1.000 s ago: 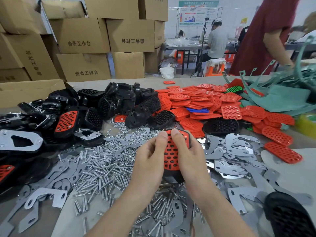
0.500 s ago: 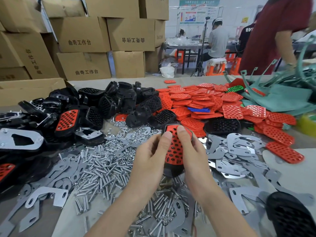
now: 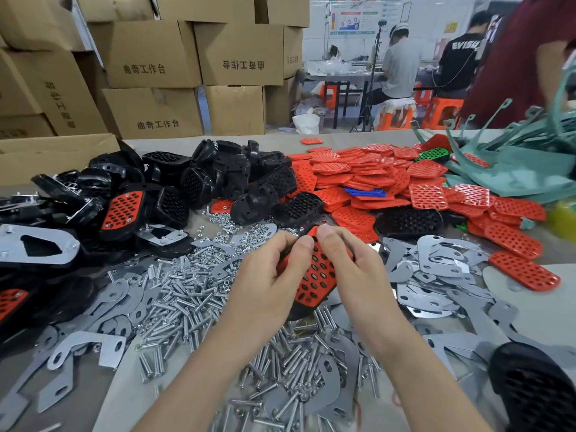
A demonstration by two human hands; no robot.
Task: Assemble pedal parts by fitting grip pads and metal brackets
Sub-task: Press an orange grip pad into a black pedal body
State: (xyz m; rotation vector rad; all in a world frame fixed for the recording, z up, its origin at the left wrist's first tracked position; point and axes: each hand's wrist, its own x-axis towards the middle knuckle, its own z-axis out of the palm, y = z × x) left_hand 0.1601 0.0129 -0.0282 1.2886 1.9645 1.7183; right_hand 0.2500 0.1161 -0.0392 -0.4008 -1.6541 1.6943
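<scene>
Left hand (image 3: 271,275) and right hand (image 3: 355,272) grip the pedal body (image 3: 299,311) from either side, thumbs meeting on the red pad's (image 3: 314,275) upper end; long axis runs up-frame.

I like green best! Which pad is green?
The green pad at the far right of the pile, beside the teal parts. It is the only green one; nearly all the others are red pads.

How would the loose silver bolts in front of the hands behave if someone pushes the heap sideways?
The bolts are round, smooth shafts lying loose, so they would probably roll and scatter rather than move as one heap. They look metal, so likely heavy for their size. Some lie on flat metal brackets, which may slide with them.
</scene>
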